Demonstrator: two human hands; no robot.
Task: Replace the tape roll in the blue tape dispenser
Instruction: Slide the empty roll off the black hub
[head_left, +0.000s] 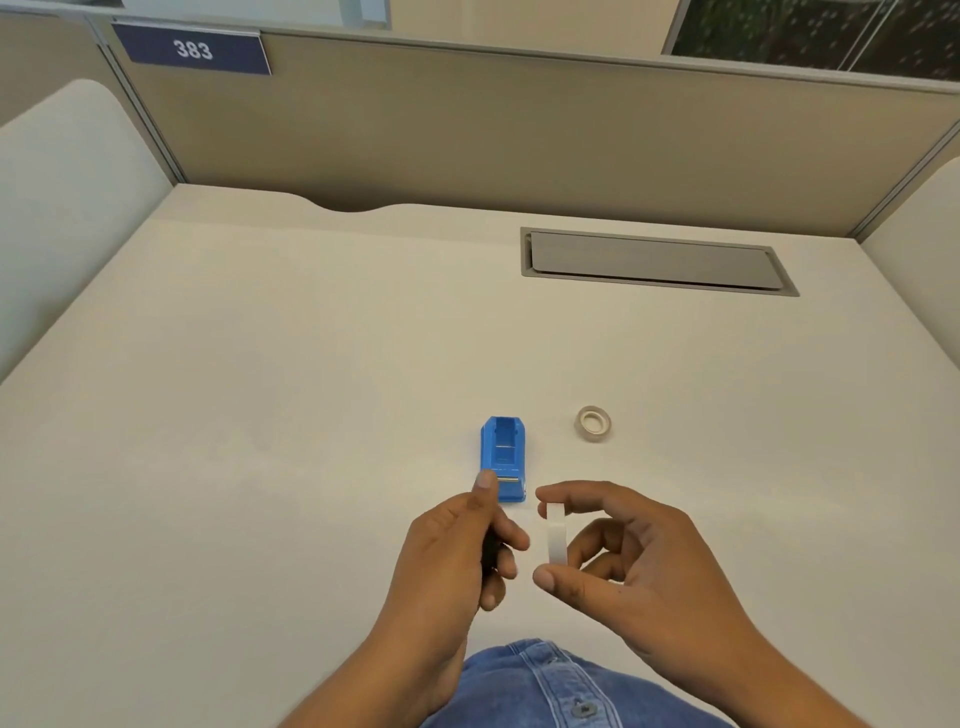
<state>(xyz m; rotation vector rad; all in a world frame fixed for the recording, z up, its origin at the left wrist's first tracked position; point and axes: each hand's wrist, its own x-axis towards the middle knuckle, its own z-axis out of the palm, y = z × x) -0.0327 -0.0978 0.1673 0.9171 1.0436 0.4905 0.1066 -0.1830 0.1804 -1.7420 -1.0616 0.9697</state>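
We have the dispenser (504, 457) standing on the surface (260, 415) just beyond our hands, its cradle facing up and, as far as we can see, with nothing seated in it. It stands close in, probably so that either hand can reach it without stretching.

Our right hand (623, 551) holds a white roll (556, 535) on edge, pinched across its width: index finger on the top of the rim, thumb on the bottom, the other fingers curled loosely behind. Held this way both flat faces and the centre hole stay clear, which is likely the point, since something has to pass through that hole.

Our left hand (467, 551) is closed around a small dark piece (489, 553), thumb up and fingers wrapped over it. We cannot make it out well; we judge it to be the dispenser's hub, held just beside the roll ready to be pushed in.

A second roll (593, 423) lies flat on the surface to the right of the dispenser, well apart from our hands. We cannot say for sure which roll is new; this one looks set aside out of the way.

The refill itself is not yet done. Next we would need to line the dark piece with the hole, then lower the pair into the cradle.
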